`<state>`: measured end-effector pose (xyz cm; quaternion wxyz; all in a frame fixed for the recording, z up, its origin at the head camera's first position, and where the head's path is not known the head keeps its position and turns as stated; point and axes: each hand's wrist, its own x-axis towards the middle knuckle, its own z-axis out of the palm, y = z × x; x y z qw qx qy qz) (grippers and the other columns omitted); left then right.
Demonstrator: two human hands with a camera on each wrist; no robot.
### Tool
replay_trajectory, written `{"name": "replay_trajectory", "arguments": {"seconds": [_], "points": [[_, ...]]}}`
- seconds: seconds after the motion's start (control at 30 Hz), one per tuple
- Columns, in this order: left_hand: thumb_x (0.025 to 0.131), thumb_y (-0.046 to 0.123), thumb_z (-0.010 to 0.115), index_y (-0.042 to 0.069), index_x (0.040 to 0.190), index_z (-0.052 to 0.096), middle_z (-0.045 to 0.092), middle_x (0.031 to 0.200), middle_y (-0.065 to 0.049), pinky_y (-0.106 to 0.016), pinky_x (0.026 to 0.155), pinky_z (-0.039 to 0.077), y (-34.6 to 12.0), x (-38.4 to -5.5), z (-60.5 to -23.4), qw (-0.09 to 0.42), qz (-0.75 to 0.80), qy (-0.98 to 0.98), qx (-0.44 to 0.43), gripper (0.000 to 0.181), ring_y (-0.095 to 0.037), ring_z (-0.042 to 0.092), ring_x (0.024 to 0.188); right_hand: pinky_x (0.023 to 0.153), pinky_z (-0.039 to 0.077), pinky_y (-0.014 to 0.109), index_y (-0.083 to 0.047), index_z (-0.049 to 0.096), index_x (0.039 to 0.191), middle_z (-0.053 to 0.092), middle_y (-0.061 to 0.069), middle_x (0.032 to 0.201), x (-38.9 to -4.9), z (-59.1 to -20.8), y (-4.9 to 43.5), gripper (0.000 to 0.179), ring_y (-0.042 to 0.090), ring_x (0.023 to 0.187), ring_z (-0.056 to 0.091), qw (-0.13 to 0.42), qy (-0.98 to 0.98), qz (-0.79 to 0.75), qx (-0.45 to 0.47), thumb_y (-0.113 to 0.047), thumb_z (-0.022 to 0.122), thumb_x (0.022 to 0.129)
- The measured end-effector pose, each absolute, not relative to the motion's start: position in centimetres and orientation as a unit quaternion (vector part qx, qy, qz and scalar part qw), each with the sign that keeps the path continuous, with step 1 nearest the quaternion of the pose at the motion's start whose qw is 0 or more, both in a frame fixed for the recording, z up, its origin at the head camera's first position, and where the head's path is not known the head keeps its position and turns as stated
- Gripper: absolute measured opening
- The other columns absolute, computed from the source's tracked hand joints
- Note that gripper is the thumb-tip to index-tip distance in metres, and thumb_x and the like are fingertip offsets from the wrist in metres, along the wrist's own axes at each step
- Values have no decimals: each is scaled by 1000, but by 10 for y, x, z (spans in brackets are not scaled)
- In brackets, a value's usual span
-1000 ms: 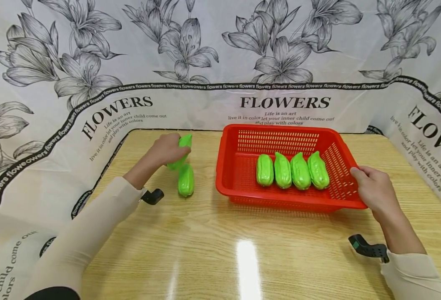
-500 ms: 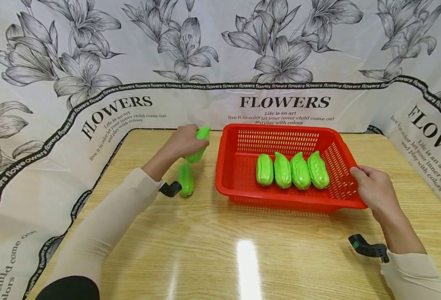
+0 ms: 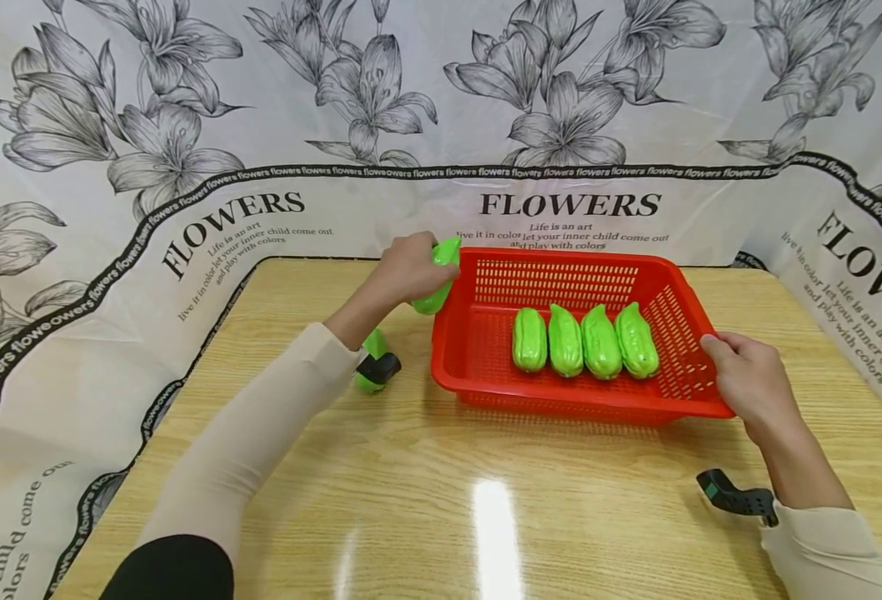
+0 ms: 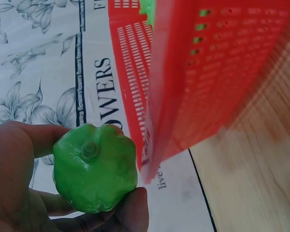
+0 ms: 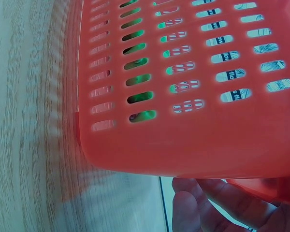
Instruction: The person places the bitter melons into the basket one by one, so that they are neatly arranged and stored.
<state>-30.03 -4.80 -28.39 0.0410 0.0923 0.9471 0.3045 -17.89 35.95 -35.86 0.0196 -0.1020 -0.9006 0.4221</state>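
Observation:
My left hand [image 3: 409, 268] grips a glossy, lobed green pepper [image 3: 444, 252] just over the left rim of a red plastic basket [image 3: 447, 375]. In the left wrist view, the stubby end of this pepper [image 4: 94, 166] faces the camera, with thumb and fingers curled round its sides. Several matching peppers [image 3: 565, 342] lie side by side in the right part of the basket. My right hand [image 3: 756, 375] holds the basket's right rim, its fingers partly hidden beneath it. Another pepper [image 3: 369, 384] rests on the table below my left wrist, partly covered by the wrist camera.
The wooden table [image 3: 381, 483] carries the basket. A white cloth [image 3: 381, 208] printed with flowers and lettering hangs behind it and along the sides. Black wrist cameras [image 3: 735, 493] stick out from both sleeves.
My left hand has carried its pepper rightward and a little upward, from above the table to the basket's left rim. The right hand and basket stay where they were.

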Motion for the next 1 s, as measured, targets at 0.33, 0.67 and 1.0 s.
{"name": "replay_trajectory", "arguments": {"seconds": [0.33, 0.67, 1.0], "points": [[92, 34, 65, 9, 101, 59, 61, 88, -8, -27, 55, 52, -15, -301, -281, 37, 296, 946, 124, 28, -20, 61, 71, 61, 54, 22, 10, 38, 150, 51, 34, 134, -179, -359, 360, 69, -4, 78, 54, 22, -901, 422, -102, -44, 33, 108], [90, 30, 68, 7, 89, 62, 63, 79, -7, -27, 51, 52, 4, -307, -286, 97, 302, 938, 142, 23, -17, 61, 59, 59, 54, 23, 12, 43, 146, 54, 34, 129, -179, -357, 359, 65, -4, 73, 56, 30, -903, 416, -100, -40, 33, 108], [89, 23, 68, 5, 87, 58, 58, 76, -6, -36, 61, 61, 19, -313, -294, 158, 287, 933, 150, 20, -17, 60, 57, 61, 54, 23, 11, 41, 148, 54, 33, 130, -179, -357, 359, 67, -5, 74, 56, 25, -902, 419, -101, -43, 32, 108]]}}
